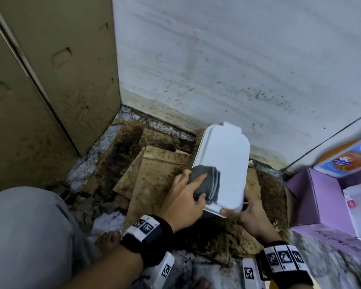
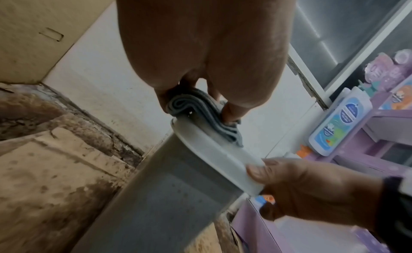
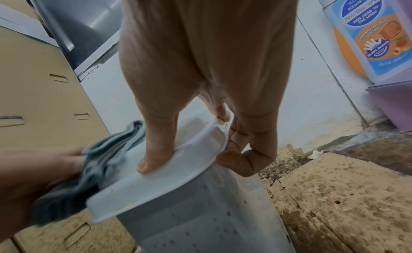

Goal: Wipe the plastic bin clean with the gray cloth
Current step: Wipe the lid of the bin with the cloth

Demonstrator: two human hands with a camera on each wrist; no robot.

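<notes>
I see my left hand (image 1: pixel 183 202) gripping the folded gray cloth (image 1: pixel 206 185), fingers curled over the top of it and the thumb underneath, pressing it flat on the near left part of the plastic bin (image 1: pixel 223 163). The bin is white, held up off the stained cardboard (image 1: pixel 154 176) on the floor, its broad flat face turned up toward me. My right hand (image 1: pixel 248 217) holds the bin's near rim: the thumb lies on top of the lip and the other fingers (image 3: pixel 243 161) curl beneath its edge. The cloth sits just left of that thumb, apart from it.
</notes>
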